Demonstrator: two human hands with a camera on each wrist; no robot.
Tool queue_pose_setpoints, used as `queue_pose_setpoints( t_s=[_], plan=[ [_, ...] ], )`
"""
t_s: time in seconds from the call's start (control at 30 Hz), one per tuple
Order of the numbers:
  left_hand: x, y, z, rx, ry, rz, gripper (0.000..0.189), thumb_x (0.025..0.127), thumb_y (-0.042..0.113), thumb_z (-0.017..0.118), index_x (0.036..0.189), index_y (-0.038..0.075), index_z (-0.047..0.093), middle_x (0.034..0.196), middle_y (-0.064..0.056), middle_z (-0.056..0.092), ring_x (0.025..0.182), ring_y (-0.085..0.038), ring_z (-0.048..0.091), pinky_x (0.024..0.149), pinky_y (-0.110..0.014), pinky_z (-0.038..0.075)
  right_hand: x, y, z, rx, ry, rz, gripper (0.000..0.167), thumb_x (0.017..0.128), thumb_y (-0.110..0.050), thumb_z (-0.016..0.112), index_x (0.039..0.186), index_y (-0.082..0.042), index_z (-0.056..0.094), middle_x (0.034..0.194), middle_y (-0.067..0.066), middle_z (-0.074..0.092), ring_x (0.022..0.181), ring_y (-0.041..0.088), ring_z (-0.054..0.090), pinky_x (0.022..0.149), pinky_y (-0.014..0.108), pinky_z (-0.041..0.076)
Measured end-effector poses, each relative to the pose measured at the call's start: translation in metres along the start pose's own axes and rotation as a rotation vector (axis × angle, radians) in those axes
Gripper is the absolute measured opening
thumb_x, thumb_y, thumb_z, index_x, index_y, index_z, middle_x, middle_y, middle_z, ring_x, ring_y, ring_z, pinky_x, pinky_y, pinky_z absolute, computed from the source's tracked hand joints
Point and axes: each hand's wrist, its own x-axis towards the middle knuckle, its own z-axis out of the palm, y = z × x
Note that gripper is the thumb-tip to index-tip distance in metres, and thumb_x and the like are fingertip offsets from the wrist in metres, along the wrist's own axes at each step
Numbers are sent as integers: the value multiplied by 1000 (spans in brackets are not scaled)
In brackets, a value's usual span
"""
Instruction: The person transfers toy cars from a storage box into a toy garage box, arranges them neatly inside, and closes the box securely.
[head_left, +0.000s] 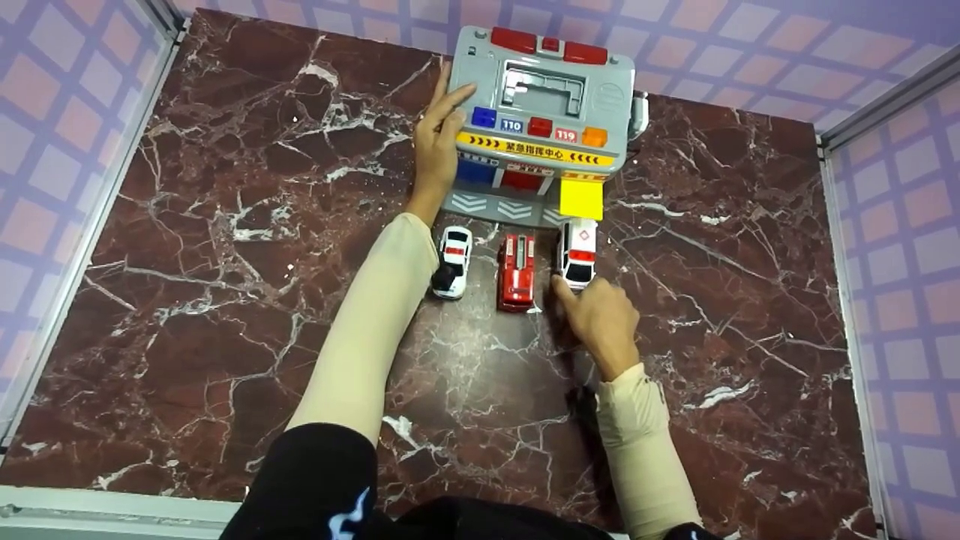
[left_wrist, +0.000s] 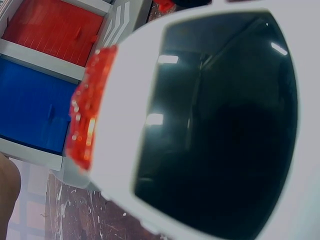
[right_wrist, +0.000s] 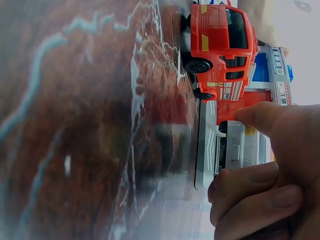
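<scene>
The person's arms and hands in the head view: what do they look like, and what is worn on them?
The left hand and right hand are ungloved. The left cream sleeve looks plain; the right cream sleeve is wrinkled near the wrist. A black sleeve with a pale blue marking meets the left one; black fabric edges the right.

Toy station (head_left: 547, 118): 110 | 119 | yellow strip (head_left: 534, 151): 紧急指挥中心

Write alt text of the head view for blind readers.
A person's right hand grips a white toy ambulance at a gray toy station, which the left hand touches. A red fire truck and white car stand left of the ambulance.
</scene>
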Motion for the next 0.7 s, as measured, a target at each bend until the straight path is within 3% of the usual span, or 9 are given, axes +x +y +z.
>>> queue_pose_setpoints(
  t_s=[0.03, 0.1, 0.13, 0.17, 0.27, 0.37, 0.5, 0.57, 0.7],
  plan=[
    [1, -1, 0, 2, 1, -3, 37, 97, -2, 44, 128, -2, 64, 162, -12, 31, 117, 1, 55, 77, -13, 45, 1, -1, 0, -2, -6, 1, 70, 91, -72, 46, 82, -5, 65, 99, 28, 71, 86, 44, 69, 74, 57, 55],
    [3, -7, 0, 9, 6, -9, 37, 98, 0, 45, 129, 1, 65, 163, -8, 32, 85, 3, 55, 56, -16, 36, 2, -2, -1, -4, -17, 5, 71, 91, -72, 45, 84, -4, 65, 102, 29, 70, 88, 45, 69, 75, 58, 55],
    [4, -11, -1, 15, 7, -11, 37, 98, 0, 45, 129, 3, 66, 163, -5, 32, 70, 0, 49, 51, -18, 31, 3, -2, -1, -7, -24, 9, 72, 91, -73, 45, 85, -4, 66, 103, 29, 70, 90, 45, 69, 76, 58, 55],
    [5, -11, -1, 15, 8, -8, 37, 98, 0, 46, 128, 2, 66, 163, -5, 33, 71, -1, 51, 54, -16, 35, 4, -3, -2, -9, -30, 12, 73, 91, -73, 44, 87, -3, 66, 105, 29, 70, 90, 45, 69, 75, 58, 55],
    [4, -10, -1, 10, 10, 12, 37, 97, -1, 46, 128, 0, 66, 162, -7, 34, 101, -3, 61, 75, -15, 46, 5, -4, -2, -23, -22, 15, 77, 92, -73, 44, 92, 1, 68, 107, 31, 69, 93, 47, 69, 75, 59, 56],
    [1, 1, 0, -9, 3, 29, 37, 95, -3, 45, 127, -4, 64, 161, -14, 33, 143, -8, 40, 107, -20, 40, 6, -6, -1, -30, -6, 17, 79, 92, -72, 45, 94, 3, 69, 107, 32, 69, 93, 48, 69, 74, 59, 56],
    [1, 2, -1, -12, 3, 24, 36, 96, -2, 46, 127, -4, 64, 161, -13, 33, 146, -8, 37, 109, -18, 37, 8, -7, -2, -20, -1, 11, 77, 92, -72, 45, 91, 2, 68, 105, 32, 69, 92, 47, 69, 75, 58, 56],
    [1, 2, -1, -9, 4, 13, 36, 96, -1, 45, 127, -3, 65, 162, -11, 33, 143, -7, 40, 91, -16, 45, 9, -7, -2, -16, -3, 6, 76, 92, -72, 45, 90, 1, 67, 105, 31, 70, 91, 46, 69, 75, 58, 56],
    [0, 2, -1, -25, 1, 14, 37, 96, -2, 45, 127, -3, 64, 162, -11, 32, 145, -8, 37, 88, -12, 44, 11, -8, -3, -16, -4, 5, 75, 92, -72, 45, 87, -1, 67, 104, 30, 70, 89, 45, 70, 74, 58, 56]
  ],
)
